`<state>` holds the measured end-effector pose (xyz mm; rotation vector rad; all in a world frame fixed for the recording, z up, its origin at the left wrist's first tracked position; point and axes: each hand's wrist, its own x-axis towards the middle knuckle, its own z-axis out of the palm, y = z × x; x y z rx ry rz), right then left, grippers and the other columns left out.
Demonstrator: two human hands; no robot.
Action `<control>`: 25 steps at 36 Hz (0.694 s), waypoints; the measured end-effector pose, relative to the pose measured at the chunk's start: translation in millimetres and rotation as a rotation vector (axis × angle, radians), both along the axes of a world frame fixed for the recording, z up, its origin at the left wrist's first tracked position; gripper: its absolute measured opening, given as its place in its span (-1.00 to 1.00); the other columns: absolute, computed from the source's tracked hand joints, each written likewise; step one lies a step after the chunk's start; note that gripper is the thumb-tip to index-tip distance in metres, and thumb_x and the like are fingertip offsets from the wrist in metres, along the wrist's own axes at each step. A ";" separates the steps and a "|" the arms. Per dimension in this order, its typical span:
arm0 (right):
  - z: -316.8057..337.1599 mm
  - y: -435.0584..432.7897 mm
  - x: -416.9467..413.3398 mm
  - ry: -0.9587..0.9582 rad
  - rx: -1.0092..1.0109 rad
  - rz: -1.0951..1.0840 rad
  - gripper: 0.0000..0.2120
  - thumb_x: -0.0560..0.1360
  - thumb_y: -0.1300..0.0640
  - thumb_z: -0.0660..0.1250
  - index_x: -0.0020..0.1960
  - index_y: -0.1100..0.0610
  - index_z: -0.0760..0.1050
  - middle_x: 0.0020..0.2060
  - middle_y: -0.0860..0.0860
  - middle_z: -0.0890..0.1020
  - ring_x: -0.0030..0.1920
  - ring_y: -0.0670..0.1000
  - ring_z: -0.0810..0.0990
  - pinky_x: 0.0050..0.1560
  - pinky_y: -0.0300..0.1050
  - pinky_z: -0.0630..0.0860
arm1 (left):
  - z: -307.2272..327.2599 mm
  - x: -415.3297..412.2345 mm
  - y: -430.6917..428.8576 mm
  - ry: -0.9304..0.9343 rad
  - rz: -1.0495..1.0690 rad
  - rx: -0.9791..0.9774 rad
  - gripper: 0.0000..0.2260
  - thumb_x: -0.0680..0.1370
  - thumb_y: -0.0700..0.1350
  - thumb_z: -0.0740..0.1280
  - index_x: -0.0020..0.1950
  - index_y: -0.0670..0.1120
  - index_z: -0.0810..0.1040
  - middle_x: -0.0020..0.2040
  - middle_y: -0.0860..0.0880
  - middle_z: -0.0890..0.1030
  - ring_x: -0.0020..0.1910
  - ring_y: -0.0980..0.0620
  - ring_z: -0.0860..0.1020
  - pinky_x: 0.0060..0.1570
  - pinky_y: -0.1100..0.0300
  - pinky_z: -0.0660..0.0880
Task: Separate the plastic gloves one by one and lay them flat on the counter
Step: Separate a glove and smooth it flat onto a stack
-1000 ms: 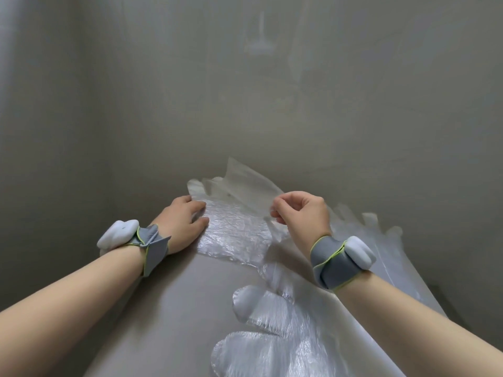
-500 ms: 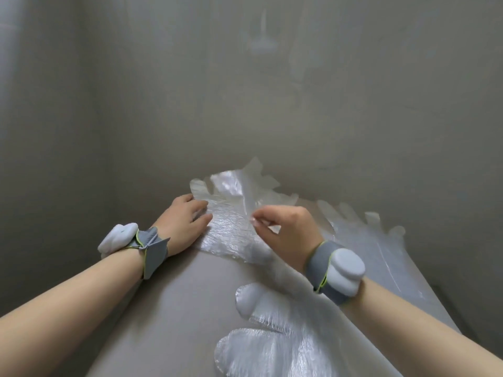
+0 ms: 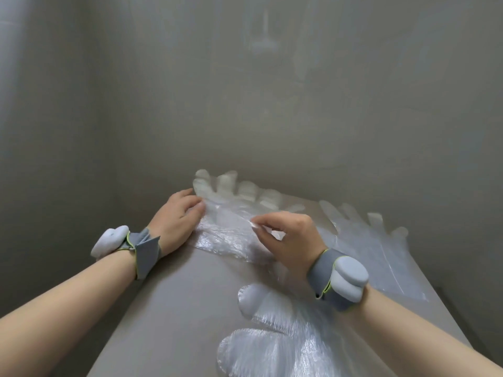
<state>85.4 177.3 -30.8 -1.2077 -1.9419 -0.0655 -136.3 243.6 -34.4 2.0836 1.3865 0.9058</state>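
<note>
the counter (image 3: 177, 308) is grey and smooth. it runs from near to far, up to a grey wall (image 3: 245, 104). clear plastic gloves lie on it.

the far glove (image 3: 231, 235) lies at the far end of the counter, close to the wall. its plastic fingers point away, toward the wall. the left hand (image 3: 177, 219) rests on the left edge of this glove. its fingers are straight and close together, and they press the plastic down on the counter. the right hand (image 3: 288, 235) is on the right part of the same glove. its fingers are bent. the tips of its thumb and first finger come together on the thin plastic and pinch it. the plastic between the two hands looks crinkly and shiny.

the right glove (image 3: 381, 254) lies flat on the right side of the counter, just beside the far glove. its fingers point far too. the right wrist hides a bit of it.

the near gloves (image 3: 272, 344) lie at the near end of the counter, partly under the right arm. their round finger tips point left. i cannot tell how many are in that pile.

each wrist has a grey band with a white lump on it, the left wrist band (image 3: 141, 248) and the right wrist band (image 3: 337, 281).
</note>
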 end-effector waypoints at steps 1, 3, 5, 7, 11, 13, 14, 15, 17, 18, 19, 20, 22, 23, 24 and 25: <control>0.4 0.3 -0.2 0.022 -0.001 -0.014 -0.90 0.42 0.13 0.38 -0.14 0.12 0.65 -0.28 -0.05 0.67 -0.30 -0.03 0.61 -0.24 -0.04 0.58 | 2.1 0.4 0.0 -0.043 0.014 0.009 -0.73 0.64 -0.10 0.14 0.16 -0.15 0.59 0.40 -0.04 0.38 0.43 0.04 0.25 0.13 0.43 0.12; 0.2 0.8 -0.1 0.009 -0.011 -0.024 -0.91 0.40 0.17 0.39 -0.14 0.13 0.65 -0.29 -0.05 0.67 -0.29 -0.04 0.61 -0.23 -0.04 0.59 | 5.9 0.9 0.3 -0.134 0.042 -0.018 -0.68 0.65 -0.02 0.12 0.16 -0.14 0.59 0.41 -0.04 0.38 0.42 0.01 0.30 0.22 0.36 0.15; -0.7 0.6 -0.2 -0.017 -0.031 -0.027 -0.91 0.39 0.18 0.38 -0.14 0.11 0.65 -0.29 -0.06 0.67 -0.29 -0.04 0.61 -0.23 -0.06 0.58 | 9.5 0.5 -0.2 -0.265 0.058 -0.070 -0.61 0.61 0.13 0.11 0.07 -0.10 0.60 0.24 -0.01 0.54 0.28 -0.02 0.44 0.23 0.21 0.30; -2.2 -0.4 -0.3 -0.035 -0.062 -0.034 -0.89 0.40 0.13 0.35 -0.14 0.10 0.64 -0.29 -0.07 0.67 -0.28 -0.04 0.61 -0.22 -0.09 0.56 | 13.9 0.6 -1.5 -0.315 0.062 -0.090 -0.59 0.53 0.24 0.09 -0.17 0.02 0.60 0.04 0.04 0.59 0.15 0.01 0.51 0.12 0.17 0.34; -1.4 -4.7 -3.5 -0.093 -0.086 -0.033 -0.86 0.41 0.10 0.31 -0.16 0.10 0.63 -0.31 -0.07 0.66 -0.27 -0.09 0.54 -0.19 -0.25 0.45 | 16.9 0.8 -5.6 -0.188 0.072 -0.086 -0.72 0.53 0.10 0.31 -0.33 0.04 0.64 0.08 0.10 0.47 0.25 0.19 0.37 -0.01 0.38 0.16; -0.8 -5.9 -5.5 -0.129 -0.067 -0.032 -0.92 0.38 0.17 0.36 -0.19 0.11 0.63 -0.34 -0.06 0.65 -0.24 -0.07 0.51 -0.22 -0.28 0.40 | 13.8 0.0 -5.0 -0.146 0.109 -0.100 -0.75 0.51 0.02 0.35 -0.30 -0.06 0.67 -0.07 0.10 0.52 0.32 0.18 0.34 -0.08 0.39 0.15; -0.4 -6.6 -6.3 -0.142 -0.068 -0.038 -0.93 0.38 0.18 0.36 -0.19 0.11 0.63 -0.35 -0.06 0.65 -0.25 -0.06 0.51 -0.23 -0.28 0.39 | 13.1 -0.2 -6.1 -0.143 0.119 -0.110 -0.76 0.51 -0.03 0.37 -0.29 -0.11 0.68 -0.15 0.09 0.55 0.34 0.16 0.34 -0.09 0.38 0.15; 0.0 -7.1 -6.8 -0.151 -0.082 -0.046 -0.93 0.37 0.18 0.36 -0.19 0.10 0.63 -0.35 -0.05 0.65 -0.27 -0.06 0.52 -0.23 -0.26 0.40 | 12.0 -0.3 -6.8 -0.135 0.122 -0.119 -0.77 0.50 -0.06 0.38 -0.29 -0.15 0.67 -0.19 0.05 0.59 0.34 0.14 0.35 -0.10 0.37 0.16; 1.0 -8.1 -6.9 -0.164 -0.122 -0.053 -0.91 0.38 0.15 0.35 -0.18 0.09 0.64 -0.34 -0.05 0.65 -0.31 -0.05 0.53 -0.23 -0.25 0.40 | 10.1 -0.8 -7.3 -0.120 0.132 -0.139 -0.72 0.49 -0.04 0.39 -0.34 -0.18 0.64 -0.20 -0.04 0.65 0.33 0.14 0.36 -0.09 0.34 0.17; 1.8 -8.9 -6.9 -0.171 -0.149 -0.053 -0.89 0.38 0.14 0.34 -0.17 0.09 0.64 -0.33 -0.04 0.65 -0.30 -0.03 0.54 -0.22 -0.25 0.39 | 10.2 -1.0 -8.0 -0.120 0.137 -0.145 -0.70 0.49 -0.02 0.39 -0.36 -0.18 0.61 -0.20 -0.03 0.65 0.32 0.15 0.37 -0.07 0.32 0.19; 3.3 -10.0 -6.8 -0.177 -0.178 -0.054 -0.87 0.39 0.13 0.33 -0.16 0.10 0.65 -0.32 -0.03 0.66 -0.28 -0.01 0.55 -0.20 -0.25 0.38 | 9.5 -1.5 -8.1 -0.107 0.144 -0.146 -0.69 0.48 -0.01 0.40 -0.38 -0.18 0.58 -0.19 -0.01 0.63 0.31 0.16 0.36 -0.05 0.31 0.20; 4.5 -10.8 -6.6 -0.183 -0.209 -0.059 -0.85 0.39 0.11 0.31 -0.14 0.10 0.65 -0.30 -0.02 0.66 -0.26 0.02 0.57 -0.18 -0.24 0.38 | 9.6 -1.3 -8.5 -0.098 0.150 -0.139 -0.69 0.47 -0.01 0.40 -0.40 -0.17 0.56 -0.17 0.01 0.61 0.32 0.16 0.36 -0.03 0.30 0.21; 6.2 -11.9 -5.8 -0.191 -0.263 -0.070 -0.80 0.41 0.08 0.29 -0.10 0.10 0.65 -0.25 0.00 0.67 -0.21 0.06 0.59 -0.12 -0.19 0.43 | 8.8 -1.4 -9.1 -0.077 0.158 -0.122 -0.71 0.45 -0.04 0.42 -0.41 -0.15 0.53 -0.08 0.01 0.56 0.32 0.16 0.36 -0.01 0.30 0.22; 6.5 -12.2 -5.3 -0.194 -0.276 -0.073 -0.80 0.41 0.07 0.28 -0.09 0.10 0.65 -0.24 0.00 0.68 -0.20 0.08 0.60 -0.10 -0.13 0.47 | 8.8 -1.5 -9.9 -0.065 0.159 -0.117 -0.72 0.45 -0.05 0.42 -0.40 -0.15 0.53 -0.03 0.01 0.52 0.32 0.15 0.35 -0.02 0.31 0.20; 6.7 -12.5 -5.0 -0.199 -0.278 -0.073 -0.80 0.41 0.07 0.28 -0.09 0.10 0.65 -0.24 0.00 0.68 -0.19 0.09 0.61 -0.11 -0.11 0.50 | 9.1 -1.1 -11.2 -0.059 0.162 -0.108 -0.74 0.45 -0.07 0.42 -0.40 -0.15 0.53 0.01 0.02 0.48 0.32 0.13 0.35 -0.02 0.31 0.19; 6.5 -12.6 -4.7 -0.207 -0.276 -0.073 -0.80 0.41 0.07 0.28 -0.10 0.10 0.64 -0.24 0.00 0.68 -0.20 0.08 0.61 -0.12 -0.10 0.52 | 8.0 -1.6 -11.3 -0.053 0.163 -0.098 -0.75 0.45 -0.07 0.41 -0.38 -0.15 0.53 0.05 0.02 0.45 0.32 0.12 0.36 -0.03 0.32 0.18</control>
